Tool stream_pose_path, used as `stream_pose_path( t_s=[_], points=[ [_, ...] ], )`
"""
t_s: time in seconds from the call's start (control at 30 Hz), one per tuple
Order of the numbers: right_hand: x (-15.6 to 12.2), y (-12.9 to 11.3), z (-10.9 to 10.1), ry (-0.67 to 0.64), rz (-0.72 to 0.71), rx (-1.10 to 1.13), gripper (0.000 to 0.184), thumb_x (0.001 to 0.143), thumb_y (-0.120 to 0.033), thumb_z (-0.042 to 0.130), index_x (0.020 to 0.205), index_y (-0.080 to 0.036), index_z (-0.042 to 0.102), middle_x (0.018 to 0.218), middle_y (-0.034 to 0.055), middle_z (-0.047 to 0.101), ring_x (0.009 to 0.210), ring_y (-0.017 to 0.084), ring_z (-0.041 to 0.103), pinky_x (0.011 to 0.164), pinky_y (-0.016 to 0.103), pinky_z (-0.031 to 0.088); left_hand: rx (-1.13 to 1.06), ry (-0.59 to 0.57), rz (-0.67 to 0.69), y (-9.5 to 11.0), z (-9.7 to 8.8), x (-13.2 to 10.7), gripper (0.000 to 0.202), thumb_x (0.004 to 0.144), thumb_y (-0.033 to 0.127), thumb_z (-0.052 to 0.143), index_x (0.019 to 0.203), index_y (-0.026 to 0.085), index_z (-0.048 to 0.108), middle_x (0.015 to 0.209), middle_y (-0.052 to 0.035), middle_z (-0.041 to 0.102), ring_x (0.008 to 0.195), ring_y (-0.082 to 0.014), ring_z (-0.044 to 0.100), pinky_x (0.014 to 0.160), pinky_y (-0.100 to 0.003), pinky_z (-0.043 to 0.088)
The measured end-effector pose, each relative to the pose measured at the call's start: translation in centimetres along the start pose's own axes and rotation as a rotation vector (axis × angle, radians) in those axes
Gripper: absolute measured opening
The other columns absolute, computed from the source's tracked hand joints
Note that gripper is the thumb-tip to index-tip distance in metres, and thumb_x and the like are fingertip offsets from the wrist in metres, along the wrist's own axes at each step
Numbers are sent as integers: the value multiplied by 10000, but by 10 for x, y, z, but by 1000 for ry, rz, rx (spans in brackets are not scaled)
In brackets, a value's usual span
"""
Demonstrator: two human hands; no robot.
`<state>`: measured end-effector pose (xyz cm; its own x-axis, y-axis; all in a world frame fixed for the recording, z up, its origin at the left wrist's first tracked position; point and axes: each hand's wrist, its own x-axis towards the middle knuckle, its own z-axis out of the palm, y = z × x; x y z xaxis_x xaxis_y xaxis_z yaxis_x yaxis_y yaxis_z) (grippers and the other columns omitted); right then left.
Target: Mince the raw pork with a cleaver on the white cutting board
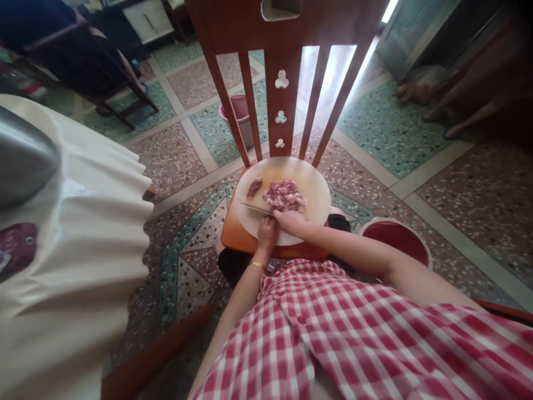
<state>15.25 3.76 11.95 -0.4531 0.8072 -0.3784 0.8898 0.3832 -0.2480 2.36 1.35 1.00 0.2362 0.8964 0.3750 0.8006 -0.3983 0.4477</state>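
A round whitish cutting board (317, 191) lies on the seat of a wooden chair (233, 228). Pinkish chopped meat (285, 195) is heaped near its middle, and a separate darker strip of meat (254, 188) lies to the left. My right hand (290, 222) grips a knife (256, 208), whose blade points left across the board, in front of the meat. Close beside the knife, on the near side, my left hand (267, 230) rests at the board with its fingers curled. Whatever is under those fingers is hidden.
The chair's slatted back (283, 33) rises behind the board. A red-lined bucket (395, 244) stands at the right, and another bucket (239, 111) beyond the chair. At left is a table with a cream cloth (95, 222) and a metal bowl (25, 155). A person sits at upper left.
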Motion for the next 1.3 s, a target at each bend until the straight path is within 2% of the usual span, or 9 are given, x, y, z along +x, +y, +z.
stream_pose_path(
  t_s=[0.2,0.47,0.6,0.83,0.9,1.0,1.1,1.17,1.3],
  points=[
    [-55,45,7,-18,150,-46,397,840,-104,360,1236,-138,373,845,124,666,767,253,655,620,307,459,-77,34,-2,6,-7,3,172,865,240,455,918,176,606,938,-95,605,896,-195,531,801,-352,460],
    [-66,29,15,-73,139,-21,263,866,-158,345,1105,-166,454,877,118,643,795,250,639,636,307,453,-62,-14,13,6,-11,-1,163,863,231,449,937,158,575,887,-95,591,894,-207,513,797,-355,455],
    [-55,27,14,-90,120,-8,269,854,-128,351,1102,-162,451,868,116,645,800,245,637,641,303,452,-78,-27,13,4,-7,0,155,860,227,461,927,169,588,907,-96,592,919,-206,516,813,-357,452],
    [3,3,-3,-65,16,37,236,884,-134,335,1085,-138,459,965,146,639,888,232,621,706,290,444,-24,-16,-1,4,-4,2,158,865,243,461,847,167,598,822,-80,567,843,-195,530,761,-343,456],
    [-2,7,0,-74,7,35,249,882,-132,339,1105,-133,453,968,150,639,894,232,619,709,288,443,-21,-29,-10,5,-4,1,163,865,252,462,834,168,598,808,-82,561,829,-195,528,748,-340,453],
    [-33,28,12,-113,48,-10,312,866,-124,358,1172,-139,416,906,129,649,831,232,634,671,290,448,-10,-40,-27,5,-3,0,170,865,252,461,815,168,600,803,-86,554,831,-198,521,736,-335,447],
    [-58,43,20,-160,118,-63,287,855,-122,360,1126,-164,442,863,107,652,778,235,643,613,285,449,-18,-50,-32,4,-2,0,165,861,238,462,814,164,601,819,-92,555,856,-205,514,747,-335,443],
    [-52,39,20,-146,95,-50,291,865,-128,348,1142,-162,431,887,112,648,793,229,640,622,283,451,-26,-54,-32,3,-1,0,160,860,231,461,832,162,603,835,-97,561,867,-209,513,756,-340,442],
    [-6,11,9,-76,-5,13,281,892,-158,318,1150,-139,427,941,129,642,853,233,628,674,294,454,-8,-47,-27,4,-2,0,153,855,240,471,856,169,607,834,-96,566,847,-207,518,746,-340,445]
  ],
)
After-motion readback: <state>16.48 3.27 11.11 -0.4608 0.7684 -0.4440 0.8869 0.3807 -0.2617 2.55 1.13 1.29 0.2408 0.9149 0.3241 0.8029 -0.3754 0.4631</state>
